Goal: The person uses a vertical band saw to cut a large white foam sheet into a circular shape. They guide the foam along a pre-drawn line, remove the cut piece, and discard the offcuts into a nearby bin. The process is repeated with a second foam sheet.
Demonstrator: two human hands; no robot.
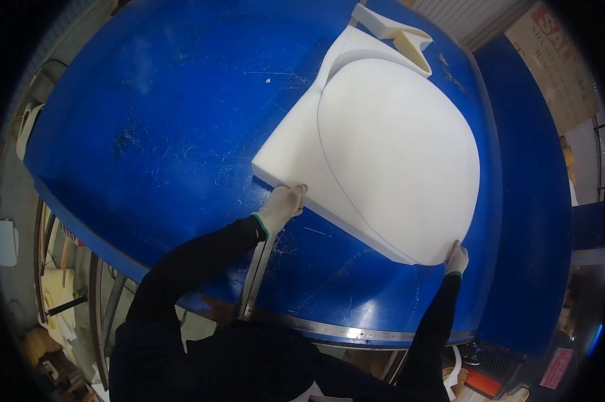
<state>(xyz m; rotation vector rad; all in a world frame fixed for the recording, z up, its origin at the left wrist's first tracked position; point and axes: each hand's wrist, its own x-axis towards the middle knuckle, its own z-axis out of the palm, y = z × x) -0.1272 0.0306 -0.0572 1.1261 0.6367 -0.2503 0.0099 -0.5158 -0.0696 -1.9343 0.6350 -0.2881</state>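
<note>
A thick white foam slab (403, 147) lies on the blue table (182, 134), its right side rounded. A thin curved blue line (326, 154) runs across it from the far edge to the near one; whether it is a drawn mark or a cut I cannot tell. My left hand (284, 204), in a white glove, is closed on the slab's near edge, close to its left corner. Also gloved, my right hand (457, 258) grips the near right corner with the thumb on top. At the slab's far end sits a curved cream foam offcut (410, 43).
A metal strip (257, 278) runs through the tabletop toward me, and a metal rail (356, 331) follows the near edge. To the right stands a blue panel (523, 167). A printed board (554, 67) is at the far right. Foam scraps (58, 301) lie beneath the left side.
</note>
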